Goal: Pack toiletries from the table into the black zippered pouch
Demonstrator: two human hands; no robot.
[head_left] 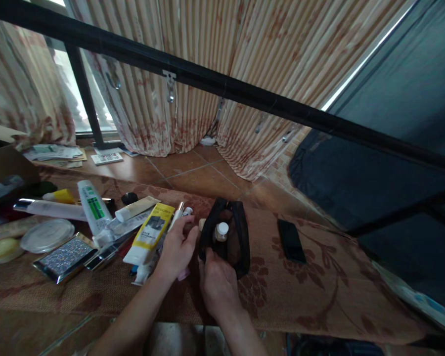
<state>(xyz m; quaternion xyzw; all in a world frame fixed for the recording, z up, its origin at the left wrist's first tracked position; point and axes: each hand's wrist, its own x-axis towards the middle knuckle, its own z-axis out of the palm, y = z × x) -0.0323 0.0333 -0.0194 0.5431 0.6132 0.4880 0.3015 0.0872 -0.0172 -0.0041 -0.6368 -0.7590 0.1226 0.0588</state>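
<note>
A black mesh pouch (242, 237) lies unzipped on the brown patterned cloth, with a small white-capped bottle (222, 231) inside it. My right hand (218, 284) grips the pouch's near left edge, its fingertips partly hidden at the rim. Just left of the pouch, my left hand (178, 247) has thumb and fingers apart, close to a small white-capped item (187, 211) and a slim tube (176, 215). Beside that hand rests a yellow and white tube (151, 232). A pale pink item (183, 273) peeks out beneath the left hand.
Several cosmetics spread leftward, including a green and white tube (94, 207), a glittery compact (66, 257) and a round clear-lidded container (47, 235). A black phone (291, 241) lies right of the pouch. A dark metal bar (207, 81) crosses in front of striped curtains (193, 113).
</note>
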